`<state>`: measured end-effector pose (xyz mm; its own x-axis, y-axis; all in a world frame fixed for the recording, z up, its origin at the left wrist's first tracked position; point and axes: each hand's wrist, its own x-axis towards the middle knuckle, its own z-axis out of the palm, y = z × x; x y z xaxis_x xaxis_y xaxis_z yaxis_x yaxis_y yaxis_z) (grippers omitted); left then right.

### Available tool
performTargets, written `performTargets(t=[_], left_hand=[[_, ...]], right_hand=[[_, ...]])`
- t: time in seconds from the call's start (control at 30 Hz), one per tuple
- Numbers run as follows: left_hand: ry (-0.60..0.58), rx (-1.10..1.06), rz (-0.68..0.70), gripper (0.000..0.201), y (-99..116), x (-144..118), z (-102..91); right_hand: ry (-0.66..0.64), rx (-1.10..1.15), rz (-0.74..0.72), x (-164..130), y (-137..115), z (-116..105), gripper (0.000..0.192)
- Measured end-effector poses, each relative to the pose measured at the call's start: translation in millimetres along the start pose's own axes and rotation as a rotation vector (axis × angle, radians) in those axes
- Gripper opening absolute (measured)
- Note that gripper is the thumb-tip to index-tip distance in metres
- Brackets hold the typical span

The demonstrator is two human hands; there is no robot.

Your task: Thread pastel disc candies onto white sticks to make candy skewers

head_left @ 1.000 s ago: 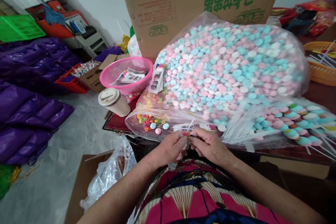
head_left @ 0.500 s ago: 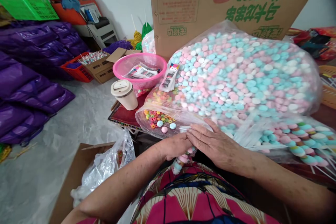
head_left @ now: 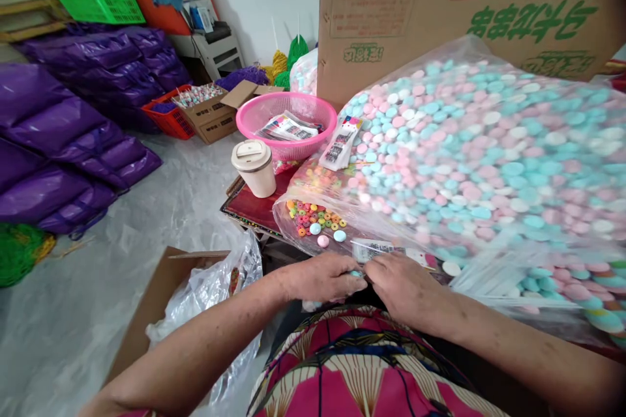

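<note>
My left hand [head_left: 325, 277] is closed around a candy skewer [head_left: 355, 273]; a little pale blue shows at its fingertips and pastel pieces peek out beneath the palm. Close beside it, my right hand [head_left: 408, 283] has its fingers pinched together at the skewer's end, and what lies in them is hidden. Just beyond the fingers are a flat printed wrapper [head_left: 379, 247] and a thin white stick. Farther out, a big clear bag [head_left: 440, 150] of pink, blue and white candies covers the table, with small ring candies [head_left: 315, 216] at its open mouth.
Left of the bag stand a lidded cup [head_left: 254, 169] and a pink basket [head_left: 249, 127] with printed wrappers. A large carton [head_left: 415, 13] rises behind. On the floor are an open box [head_left: 141, 313] with clear plastic and purple bundles [head_left: 59, 137].
My right hand has slid off the top of my left hand and now pinches beside it. The skewer has sunk mostly out of sight under the left hand. The view has shifted left.
</note>
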<state>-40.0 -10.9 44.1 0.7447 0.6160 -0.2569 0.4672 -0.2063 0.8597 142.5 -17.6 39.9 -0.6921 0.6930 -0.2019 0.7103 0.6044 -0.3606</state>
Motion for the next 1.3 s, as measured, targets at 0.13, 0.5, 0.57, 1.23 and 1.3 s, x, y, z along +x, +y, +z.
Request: performTargets(t=[0.13, 0.5, 0.57, 1.23, 1.3], left_hand=[[0.212, 0.726, 0.086, 0.013, -0.4, -9.7, 13.8], [0.748, 0.037, -0.023, 0.019, -31.2, 0.9, 43.7], [0.775, -0.485, -0.219, 0.019, -28.4, 10.9, 42.4], [0.630, -1.326, -0.374, 0.027, -6.6, 45.8, 28.6], [0.626, -1.326, -0.359, 0.026, -5.8, 49.0, 27.3]], right_hand=[[-0.144, 0.273, 0.065, 9.3, -6.1, -0.6, 0.023], [0.093, 0.332, 0.154, 29.5, 79.3, -37.3, 0.044], [0.204, 0.249, 0.211, 33.4, 111.6, -60.0, 0.046], [0.344, 0.159, 0.328, 26.5, 118.4, -18.6, 0.025], [0.375, 0.180, 0.349, 20.1, 115.2, -18.8, 0.028]])
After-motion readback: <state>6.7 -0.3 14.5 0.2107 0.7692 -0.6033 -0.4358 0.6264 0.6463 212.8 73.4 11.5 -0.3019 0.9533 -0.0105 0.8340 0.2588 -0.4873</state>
